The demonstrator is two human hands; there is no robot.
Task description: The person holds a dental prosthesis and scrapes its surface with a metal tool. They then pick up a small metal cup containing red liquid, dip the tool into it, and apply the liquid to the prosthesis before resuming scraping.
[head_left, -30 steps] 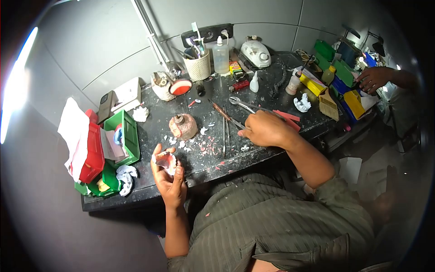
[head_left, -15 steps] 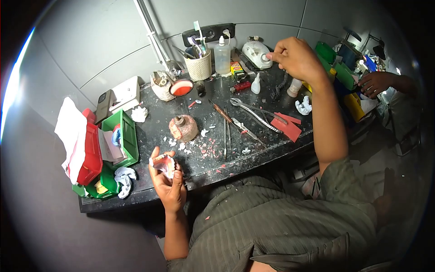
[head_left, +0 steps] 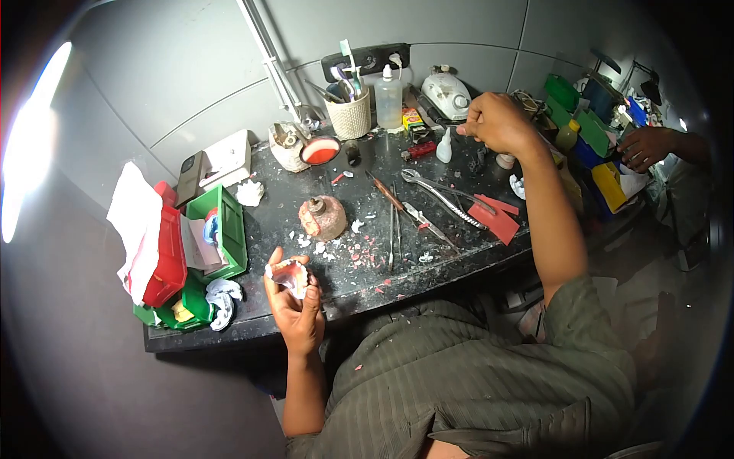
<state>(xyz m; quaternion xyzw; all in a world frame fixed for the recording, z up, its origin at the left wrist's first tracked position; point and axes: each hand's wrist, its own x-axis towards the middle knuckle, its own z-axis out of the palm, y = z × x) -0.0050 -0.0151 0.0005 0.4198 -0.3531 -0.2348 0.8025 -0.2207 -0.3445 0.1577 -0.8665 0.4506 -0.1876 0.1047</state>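
Head view | left hand [head_left: 300,325]: gripping dental mould [head_left: 292,278], thumb to fingers, above surface's near edge [head_left: 352,301], hollow side visible | right hand [head_left: 501,126]: raised, fingers curled, contents cannot be determined; nearer small white bottle [head_left: 444,146], which stands upright just left of its fingertips; mould lies well apart, leftward and nearer the body.

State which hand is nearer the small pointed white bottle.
Right. The right hand is just right of the bottle; the left hand is farther off, lower left in view.
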